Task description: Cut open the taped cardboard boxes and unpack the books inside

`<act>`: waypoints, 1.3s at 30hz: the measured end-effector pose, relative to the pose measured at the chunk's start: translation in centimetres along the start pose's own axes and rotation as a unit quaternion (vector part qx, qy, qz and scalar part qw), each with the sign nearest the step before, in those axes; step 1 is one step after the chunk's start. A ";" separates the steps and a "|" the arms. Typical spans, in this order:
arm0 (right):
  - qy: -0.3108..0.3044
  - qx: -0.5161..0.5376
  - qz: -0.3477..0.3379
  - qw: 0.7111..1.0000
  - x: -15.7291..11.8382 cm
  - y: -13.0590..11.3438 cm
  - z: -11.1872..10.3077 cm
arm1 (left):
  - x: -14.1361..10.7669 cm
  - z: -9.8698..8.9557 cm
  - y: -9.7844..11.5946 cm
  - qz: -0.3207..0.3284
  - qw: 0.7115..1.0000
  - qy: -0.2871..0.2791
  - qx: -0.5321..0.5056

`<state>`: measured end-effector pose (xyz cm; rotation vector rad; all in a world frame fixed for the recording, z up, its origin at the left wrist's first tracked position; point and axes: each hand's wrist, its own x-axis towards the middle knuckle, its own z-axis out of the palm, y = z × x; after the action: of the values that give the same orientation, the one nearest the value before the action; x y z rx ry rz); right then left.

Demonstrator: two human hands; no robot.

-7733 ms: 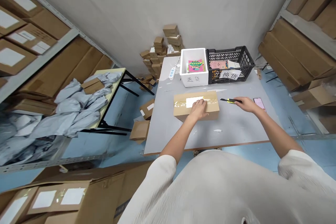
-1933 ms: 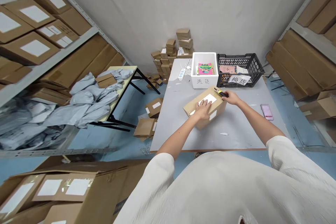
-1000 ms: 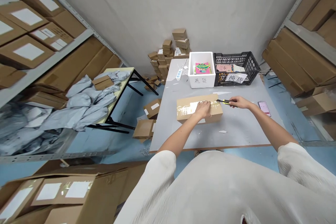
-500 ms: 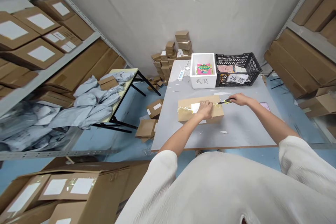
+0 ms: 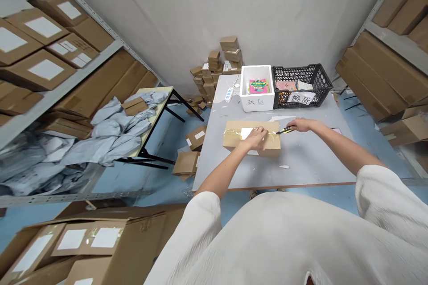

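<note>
A brown cardboard box [image 5: 230,139] lies on the grey table, with clear tape along its top and a white label [image 5: 246,133] on it. On top of the box, beside the label, my left hand [image 5: 257,138] rests with its fingers laid over the cardboard. My right hand [image 5: 299,125] is closed around a black and yellow utility knife [image 5: 285,130]. The knife's tip meets the taped right end of the box. Whether the blade is in the tape is too small to tell.
Behind the box stand a white foam bin [image 5: 257,102] and a black plastic crate [image 5: 302,84], both holding packets. A power strip [image 5: 229,94] and paper scraps [image 5: 284,167] lie on the table [image 5: 214,173]. Shelves of cartons flank both sides; grey parcels [image 5: 113,133] cover a side table.
The box has shifted slightly left on the table, and my left hand has moved with it. My right hand has moved a little left with the knife, its tip still at the box's right end.
</note>
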<state>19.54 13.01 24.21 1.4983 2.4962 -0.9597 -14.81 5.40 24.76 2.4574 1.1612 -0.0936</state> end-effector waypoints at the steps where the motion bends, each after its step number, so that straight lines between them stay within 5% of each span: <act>1: -0.004 0.012 -0.001 1.000 -0.2 0.1 0.2 | 0.0 0.0 -0.1 0.002 1.000 0.001 -0.003; 7: -0.059 0.131 -0.010 0.990 -2.3 0.5 2.2 | 0.0 0.0 -0.3 0.002 1.000 -0.002 0.000; 14: 0.029 0.060 -0.018 0.998 -1.5 -0.5 2.0 | 0.1 -0.2 -0.1 -0.001 1.000 -0.013 0.000; 20: -0.088 0.165 0.022 0.982 -2.6 0.0 2.2 | 0.0 -0.1 0.0 -0.010 1.000 -0.015 -0.009; 25: -0.081 0.198 0.001 0.977 -4.3 0.3 2.9 | 0.2 0.1 -0.1 -0.017 1.000 -0.016 -0.014; 30: -0.140 0.183 0.009 0.973 -5.2 0.0 3.3 | 0.0 -0.2 0.1 -0.019 1.000 -0.006 -0.011; 39: -0.018 0.296 0.077 0.952 -8.3 0.7 2.9 | 0.4 -0.6 0.5 -0.061 0.995 0.056 -0.055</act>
<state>23.74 5.24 24.60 1.7518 2.1171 -1.7925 -14.17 5.64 25.35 2.3205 1.3274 0.0710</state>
